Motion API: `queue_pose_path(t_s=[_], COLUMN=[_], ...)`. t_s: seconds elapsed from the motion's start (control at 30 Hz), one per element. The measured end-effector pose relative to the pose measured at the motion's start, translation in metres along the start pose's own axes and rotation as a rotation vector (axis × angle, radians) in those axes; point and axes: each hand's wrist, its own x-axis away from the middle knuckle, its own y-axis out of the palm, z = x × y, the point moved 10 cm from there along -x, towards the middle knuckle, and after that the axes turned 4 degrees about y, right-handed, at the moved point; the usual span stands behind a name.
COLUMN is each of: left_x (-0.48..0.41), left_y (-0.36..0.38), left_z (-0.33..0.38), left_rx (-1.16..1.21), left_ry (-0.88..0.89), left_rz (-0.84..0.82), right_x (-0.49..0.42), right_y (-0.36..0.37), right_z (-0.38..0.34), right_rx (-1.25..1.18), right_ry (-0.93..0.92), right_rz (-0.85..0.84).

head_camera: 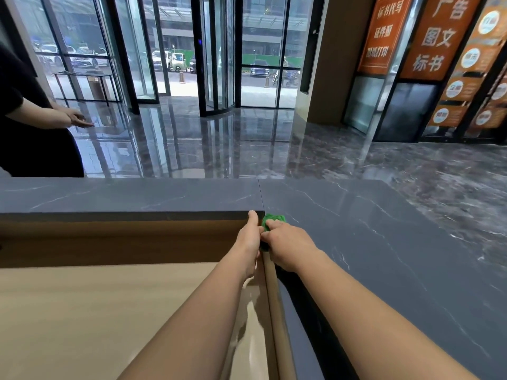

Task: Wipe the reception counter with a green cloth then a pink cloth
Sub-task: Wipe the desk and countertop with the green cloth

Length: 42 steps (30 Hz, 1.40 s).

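- Daylight is coming in through the tall glass walls (82, 37) with black frames at the far side of the lobby.
- A revolving door (216, 64) is standing in the middle of the glass front.
- Cars (175, 61) are sitting parked on the street outside.
- The dark polished marble floor (219, 149) is reflecting the frames and the light.
- A thin-legged table (85, 78) is standing by the left window, with a brown bin (97, 90) beneath it.
- A wide brown pillar (329, 64) is rising right of the door.
- Orange banners (439, 37) with white Chinese characters are hanging along the right wall.
- A person in black (33, 133) is standing at the left edge.
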Motion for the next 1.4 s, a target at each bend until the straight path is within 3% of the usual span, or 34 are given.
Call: queue_pose_path(t_s=[0.5,1.4], left_x=[-0.014,0.192], left_y=[-0.003,-0.004], left_z=[0.005,-0.078], left_rx=[-0.062,-0.179], left_ry=[0.031,0.014], left_rz=[0.034,-0.061], right_x=[-0.019,0.210], right_y=[-0.003,0.017], right_z=[0.007,-0.058], right_rx=[-0.040,-0.051], right_ry=[0.006,0.098], right_rz=[0.008,0.033])
